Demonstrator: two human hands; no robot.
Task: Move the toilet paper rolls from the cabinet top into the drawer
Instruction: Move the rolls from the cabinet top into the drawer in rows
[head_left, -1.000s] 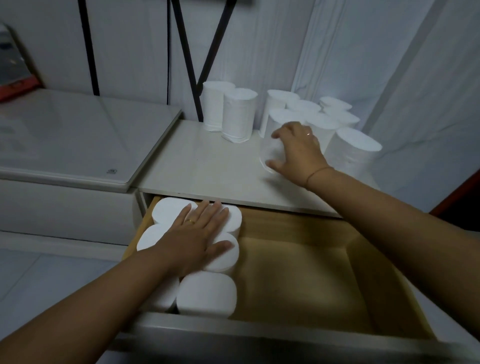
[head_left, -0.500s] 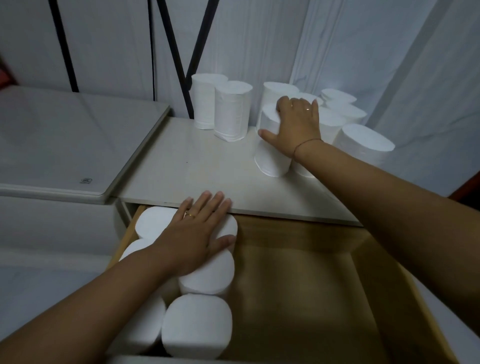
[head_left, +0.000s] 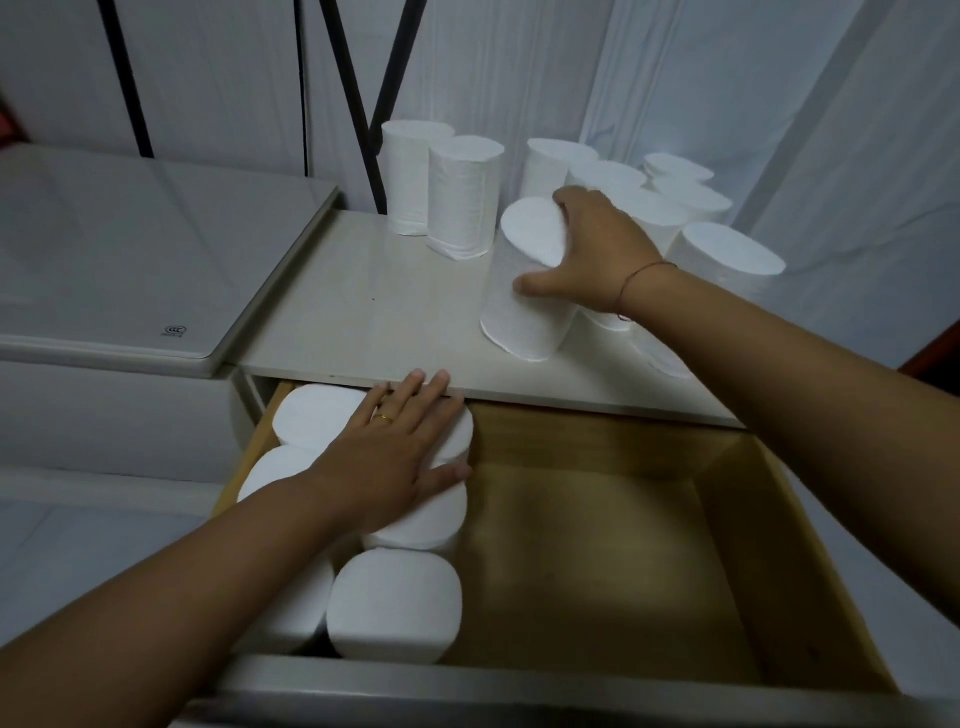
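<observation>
The right hand (head_left: 597, 254) grips one toilet paper roll (head_left: 524, 306) on the cabinet top (head_left: 374, 312), at about 1 o'clock in the view. The thumb presses on the near side of the roll and the other fingers wrap over its far side, so the roll is pinched between them. The roll is tilted, with its round top face turned toward the camera; whether its lower edge touches the cabinet top I cannot tell for sure. A thin red string circles the right wrist.

Behind and to the right of this roll, more rolls stand upright in a cluster (head_left: 706, 208), close together. Two other rolls (head_left: 441, 192) stand side by side at 12 o'clock, near the wall.

The drawer (head_left: 597, 545) is pulled open below the cabinet top. On its left side, at 7 to 9 o'clock, several rolls (head_left: 395, 603) stand upright, packed together. The left hand (head_left: 395, 457) lies flat on top of them, the fingers extended and slightly spread, the fingertips reaching under the edge of the cabinet top. A gold ring is on one finger. The right part of the drawer shows bare wood.

At 9 o'clock a white appliance top (head_left: 130, 260) carries a small round "CCC" mark (head_left: 175, 331); the tiny text under it is not readable.
</observation>
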